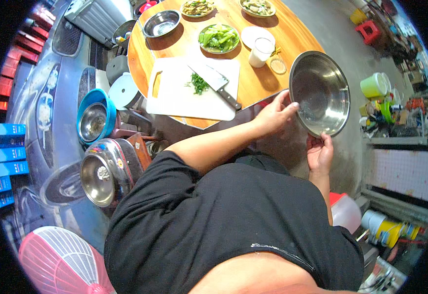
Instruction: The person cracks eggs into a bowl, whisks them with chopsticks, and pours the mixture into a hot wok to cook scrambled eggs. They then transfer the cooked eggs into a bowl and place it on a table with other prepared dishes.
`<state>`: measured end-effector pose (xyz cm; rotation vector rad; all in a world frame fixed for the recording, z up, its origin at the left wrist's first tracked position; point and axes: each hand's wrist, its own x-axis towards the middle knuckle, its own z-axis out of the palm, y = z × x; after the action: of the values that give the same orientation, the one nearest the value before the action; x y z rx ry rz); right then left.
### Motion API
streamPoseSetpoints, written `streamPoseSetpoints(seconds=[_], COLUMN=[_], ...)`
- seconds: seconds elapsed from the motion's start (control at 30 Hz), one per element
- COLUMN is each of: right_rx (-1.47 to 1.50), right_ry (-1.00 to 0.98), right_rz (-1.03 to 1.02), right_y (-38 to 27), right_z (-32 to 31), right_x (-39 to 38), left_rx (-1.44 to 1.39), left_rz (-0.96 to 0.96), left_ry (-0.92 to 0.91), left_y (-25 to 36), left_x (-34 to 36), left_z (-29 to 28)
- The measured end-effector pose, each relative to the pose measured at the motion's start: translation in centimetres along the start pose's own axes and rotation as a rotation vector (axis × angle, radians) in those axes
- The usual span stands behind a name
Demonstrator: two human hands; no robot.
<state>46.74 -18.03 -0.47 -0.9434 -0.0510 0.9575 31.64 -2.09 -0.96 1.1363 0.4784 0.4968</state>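
we've got the steel bowl (320, 83) up at two o'clock in our view, tilted so its hollow side faces us, held off the right edge of the wooden table (292, 41), and both our hands are on it! our left hand (275, 116) has the rim at the bowl's own eight o'clock, thumb over the edge, fingers partly hidden; our right hand (320, 153) comes in from below and pinches the rim at six o'clock with curled fingers. over to the cutting board (170, 95), just left of twelve, and there's the knife (229, 99) lying flat, handle pointing to four o'clock, with chopped greens (199, 85) right beside the blade. above the board, at twelve, we spot a plate of leafy greens (219, 38), and at one o'clock a white cup (261, 53) with a small round lid (278, 65) lying close by. a shiny metal basin (162, 23) sits at eleven, on the tabletop. swing round to between nine and ten and we see a blue tub (110, 115) with a metal bowl nested inside, while down at eight a pink fan (59, 262) fills the lower corner.
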Motion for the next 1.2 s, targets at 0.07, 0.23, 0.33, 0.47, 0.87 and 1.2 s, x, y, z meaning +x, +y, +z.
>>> streamPoseSetpoints(seconds=[0.07,0.23,0.33,0.47,0.87,1.2], right_rx=[-0.065,-0.412,-0.460,-0.397,-0.374,-0.589], right_ry=[0.083,0.095,0.050,-0.014,0.148,0.184], right_rz=[0.006,-0.079,-0.030,0.080,0.284,0.278], right_y=[-2.5,-7.5,-8.1,-5.3,2.3,7.1], right_z=[-0.6,-1.4,-1.1,-0.8,0.4,-1.6], right_x=[6.0,20.5,28.2,36.6,35.2,11.9], left_rx=[0.113,0.369,0.323,0.291,0.302,0.513], left_rz=[0.004,-0.034,-0.083,-0.215,-0.258,-0.031], left_ry=[0.152,0.468,0.637,0.850,0.952,0.769], left_y=[0.2,-1.1,-2.3,-3.2,-4.9,-1.4], left_x=[1.9,1.6,-1.1,-5.1,-11.2,-9.3], left_z=[-1.4,-7.0,-9.5,-10.5,-14.5,-28.3])
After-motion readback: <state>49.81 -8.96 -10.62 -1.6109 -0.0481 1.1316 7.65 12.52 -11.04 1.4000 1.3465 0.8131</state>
